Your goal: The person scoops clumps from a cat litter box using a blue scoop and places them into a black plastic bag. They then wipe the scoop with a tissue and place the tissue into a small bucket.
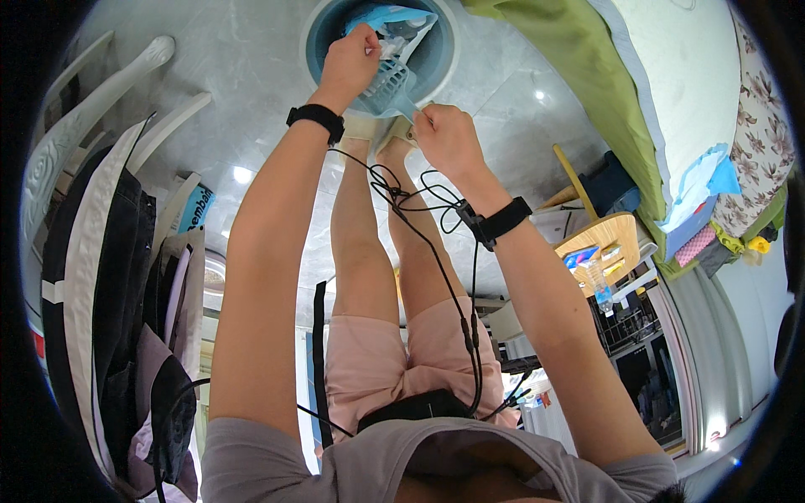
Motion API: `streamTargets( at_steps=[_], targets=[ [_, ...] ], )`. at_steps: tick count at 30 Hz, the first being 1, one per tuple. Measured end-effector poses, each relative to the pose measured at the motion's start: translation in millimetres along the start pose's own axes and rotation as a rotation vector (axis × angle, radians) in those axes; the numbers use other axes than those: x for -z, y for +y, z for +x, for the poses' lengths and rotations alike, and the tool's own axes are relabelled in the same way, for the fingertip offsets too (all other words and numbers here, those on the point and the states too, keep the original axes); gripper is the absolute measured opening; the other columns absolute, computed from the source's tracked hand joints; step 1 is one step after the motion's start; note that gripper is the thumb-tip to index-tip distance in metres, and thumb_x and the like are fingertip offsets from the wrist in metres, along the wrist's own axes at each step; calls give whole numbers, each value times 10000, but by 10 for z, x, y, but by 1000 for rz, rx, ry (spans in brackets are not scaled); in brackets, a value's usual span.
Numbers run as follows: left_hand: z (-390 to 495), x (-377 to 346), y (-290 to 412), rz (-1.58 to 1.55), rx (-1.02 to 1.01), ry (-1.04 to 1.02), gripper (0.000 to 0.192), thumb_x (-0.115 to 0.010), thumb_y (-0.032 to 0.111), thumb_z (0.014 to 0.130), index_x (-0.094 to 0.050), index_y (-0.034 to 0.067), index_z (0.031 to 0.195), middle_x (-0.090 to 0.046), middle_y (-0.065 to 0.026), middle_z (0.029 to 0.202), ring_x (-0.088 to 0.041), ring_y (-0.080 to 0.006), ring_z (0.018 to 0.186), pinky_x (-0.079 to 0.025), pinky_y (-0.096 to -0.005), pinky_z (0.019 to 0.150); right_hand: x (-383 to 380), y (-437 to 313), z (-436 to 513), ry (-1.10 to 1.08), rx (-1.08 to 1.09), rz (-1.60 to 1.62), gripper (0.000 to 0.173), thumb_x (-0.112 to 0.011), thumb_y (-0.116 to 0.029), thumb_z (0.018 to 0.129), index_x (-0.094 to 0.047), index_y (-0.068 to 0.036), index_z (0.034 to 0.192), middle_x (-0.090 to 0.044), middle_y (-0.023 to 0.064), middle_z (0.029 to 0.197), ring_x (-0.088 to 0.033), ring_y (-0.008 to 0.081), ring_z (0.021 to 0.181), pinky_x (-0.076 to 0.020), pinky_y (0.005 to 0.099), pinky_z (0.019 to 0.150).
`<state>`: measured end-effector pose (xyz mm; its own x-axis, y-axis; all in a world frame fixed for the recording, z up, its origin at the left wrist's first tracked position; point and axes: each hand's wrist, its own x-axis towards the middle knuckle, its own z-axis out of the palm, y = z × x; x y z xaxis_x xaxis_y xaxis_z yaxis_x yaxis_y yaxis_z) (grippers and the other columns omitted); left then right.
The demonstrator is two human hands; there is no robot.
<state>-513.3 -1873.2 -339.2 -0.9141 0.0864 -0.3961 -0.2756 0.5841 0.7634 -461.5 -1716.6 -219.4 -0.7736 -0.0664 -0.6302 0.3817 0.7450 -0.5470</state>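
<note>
A light blue slotted plastic scoop (391,85) is tilted over the near part of a round tub (440,60). My right hand (448,135) is closed around the end of its handle. Above the scoop's slotted part, my left hand (353,60) pinches something small and whitish, partly hidden by the fingers. Crumpled white material (393,47) lies just beside those fingers. Inside the tub is a blue and clear plastic bag (412,22) with mixed contents that I cannot make out. Both wrists wear black straps, and black cables hang between my forearms.
A white carved chair (94,104) and hanging dark clothes (119,251) stand at the left. At the right are a bed with a green cover (585,75) and a small wooden table (604,242) bearing a plastic bottle (600,289). My feet stand close to the tub.
</note>
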Motion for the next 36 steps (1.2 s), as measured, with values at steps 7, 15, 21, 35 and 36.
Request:
streamTargets(
  at_steps=[7, 15, 21, 35, 36],
  targets=[
    [-129, -8, 179, -149, 111, 20, 192, -677, 141, 757, -540, 44, 849, -613, -65, 736, -581, -163, 654, -478, -280, 632, -11, -23, 57, -33, -28, 16, 298, -498, -188, 828, -539, 41, 642, -542, 217, 614, -525, 378, 560, -423, 413, 526],
    [34, -75, 32, 124, 9, 88, 119, -622, 112, 757, -534, 59, 818, -615, -138, 745, -595, -312, 709, -481, -370, 638, 78, -46, -96, -61, -89, -10, 262, -515, -190, 821, -581, 25, 685, -574, 222, 666, -567, 391, 645, -458, 444, 577],
    [-80, 175, -2, 24, 15, 172, 129, -608, 127, 774, -526, 66, 853, -614, -144, 758, -590, -330, 709, -477, -383, 631, 78, 3, -103, -21, -188, 143, 247, -539, -168, 803, -571, 34, 664, -561, 236, 650, -556, 408, 623, -446, 443, 556],
    [-164, 66, 83, 335, -68, 11, 108, -564, 84, 781, -470, 50, 823, -576, -150, 745, -572, -346, 729, -454, -411, 611, 74, 28, -92, -6, -172, 116, 294, -516, -182, 819, -570, 55, 653, -562, 230, 632, -552, 356, 585, -438, 413, 546],
    [-149, 92, 83, 216, -47, 7, 101, -568, 73, 785, -485, 46, 835, -595, -149, 778, -577, -342, 730, -463, -389, 616, 79, 23, -95, -5, -193, 140, 297, -517, -181, 812, -557, 54, 635, -549, 256, 653, -554, 421, 638, -447, 452, 572]
  ],
)
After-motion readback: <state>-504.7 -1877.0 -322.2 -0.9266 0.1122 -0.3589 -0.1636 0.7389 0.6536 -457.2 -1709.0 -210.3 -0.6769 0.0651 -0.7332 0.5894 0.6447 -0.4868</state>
